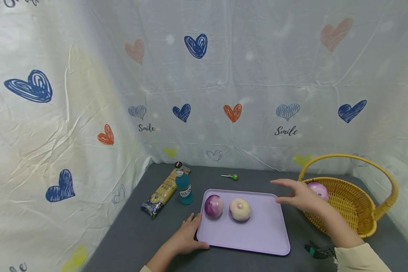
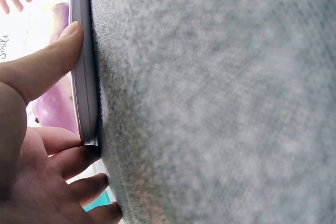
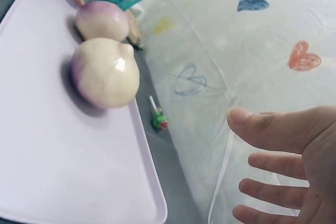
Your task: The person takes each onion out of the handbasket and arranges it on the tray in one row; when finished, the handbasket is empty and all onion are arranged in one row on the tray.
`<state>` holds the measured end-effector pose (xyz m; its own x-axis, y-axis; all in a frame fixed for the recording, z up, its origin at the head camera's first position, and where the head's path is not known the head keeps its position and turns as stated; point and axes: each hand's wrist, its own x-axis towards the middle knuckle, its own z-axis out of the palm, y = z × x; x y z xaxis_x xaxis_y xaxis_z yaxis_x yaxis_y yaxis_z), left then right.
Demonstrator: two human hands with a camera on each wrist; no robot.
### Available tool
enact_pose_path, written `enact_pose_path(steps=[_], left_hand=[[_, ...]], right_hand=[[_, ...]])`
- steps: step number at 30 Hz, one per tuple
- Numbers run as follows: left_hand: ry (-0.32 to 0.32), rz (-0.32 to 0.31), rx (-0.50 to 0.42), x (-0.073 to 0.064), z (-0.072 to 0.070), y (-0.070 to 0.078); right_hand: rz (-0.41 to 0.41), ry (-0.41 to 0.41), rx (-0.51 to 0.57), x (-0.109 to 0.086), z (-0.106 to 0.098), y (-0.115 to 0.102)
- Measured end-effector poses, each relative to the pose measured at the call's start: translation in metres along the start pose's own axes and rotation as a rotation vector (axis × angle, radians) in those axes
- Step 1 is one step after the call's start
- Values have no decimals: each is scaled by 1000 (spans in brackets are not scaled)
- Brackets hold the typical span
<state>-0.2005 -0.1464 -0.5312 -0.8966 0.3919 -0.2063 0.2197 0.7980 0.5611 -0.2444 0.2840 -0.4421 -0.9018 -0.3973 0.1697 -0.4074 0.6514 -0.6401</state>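
A pale purple tray (image 1: 258, 230) lies on the table with two red onions on it. One onion (image 1: 214, 206) is mostly purple; the other onion (image 1: 240, 209) turns a whitish end upward. At the tray's front left corner my left hand (image 1: 187, 236) holds the edge, thumb against the front rim and fingers along the left side. My right hand (image 1: 302, 196) hovers near the tray's back right corner with thumb and fingers spread and nothing between them. Behind its wrist, a third onion (image 1: 318, 191) sits in a yellow wicker basket (image 1: 368, 226), partly hidden.
A bottle of blue drink (image 1: 184, 185) stands left of the tray, beside a long golden packet (image 1: 163, 194). A lollipop (image 1: 235, 176) lies behind the tray. Near the right sleeve is a black strap (image 1: 321, 252). A heart-printed sheet (image 1: 207, 83) hangs around the table.
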Motion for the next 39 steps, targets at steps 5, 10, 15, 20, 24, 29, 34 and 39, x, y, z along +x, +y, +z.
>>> enact_pose_path(steps=[5,10,15,20,24,29,34,39], left_hand=[[-2,-13,-7,0,0,0],[-4,-15,-5,1,1,0],[2,-1,-3,0,0,-1],[5,3,-2,0,0,0],[9,2,-4,-1,1,-1],[13,2,-1,-1,1,-1],[11,-3,-1,0,0,-1],[9,0,-3,-1,0,1]], right_hand=[[61,-28,-38,-6,-14,1],[85,-80,-53,-13,-31,5],[101,-157,-18,-18,-48,16],[136,-253,131,-21,-65,27],[151,-318,190,-22,-77,35],[178,-331,134,-23,-87,44],[226,-344,135,-22,-97,54],[208,-318,-15,-20,-107,62]])
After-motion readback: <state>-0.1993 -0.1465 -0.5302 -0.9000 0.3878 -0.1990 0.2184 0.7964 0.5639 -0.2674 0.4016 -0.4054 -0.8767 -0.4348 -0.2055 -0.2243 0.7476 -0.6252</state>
